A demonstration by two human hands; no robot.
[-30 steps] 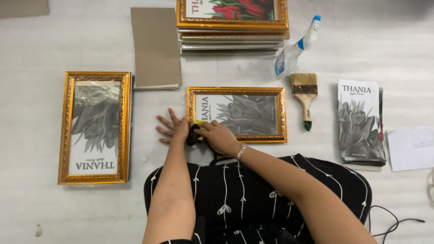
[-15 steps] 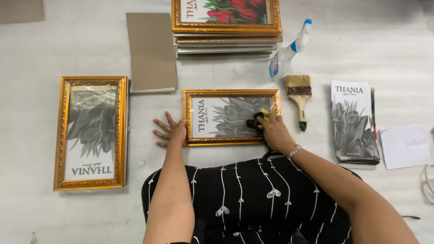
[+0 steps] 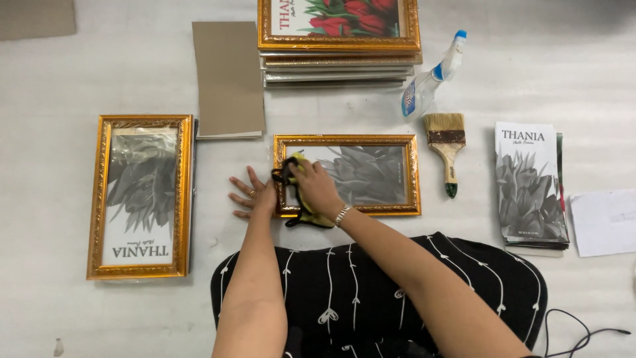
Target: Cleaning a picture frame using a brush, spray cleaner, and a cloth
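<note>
A small gold picture frame (image 3: 371, 140) with a grey leaf print lies flat in front of me. My right hand (image 3: 317, 187) presses a yellow and black cloth (image 3: 296, 171) onto the glass at the frame's left end. My left hand (image 3: 250, 197) lies flat on the white surface with fingers spread, its edge against the frame's left side. A bracelet sits on my right wrist.
A larger gold frame (image 3: 140, 196) lies to the left. A stack of gold frames (image 3: 338, 40) with a red tulip print and grey backing boards (image 3: 228, 78) lie beyond. To the right are a spray bottle (image 3: 430, 78), a paintbrush (image 3: 446, 149), printed sheets (image 3: 531, 185) and white paper (image 3: 606, 222).
My right hand has swept the cloth across the glass, from the left end to the right end and back to the left end. My left hand has stayed at the frame's left side.
</note>
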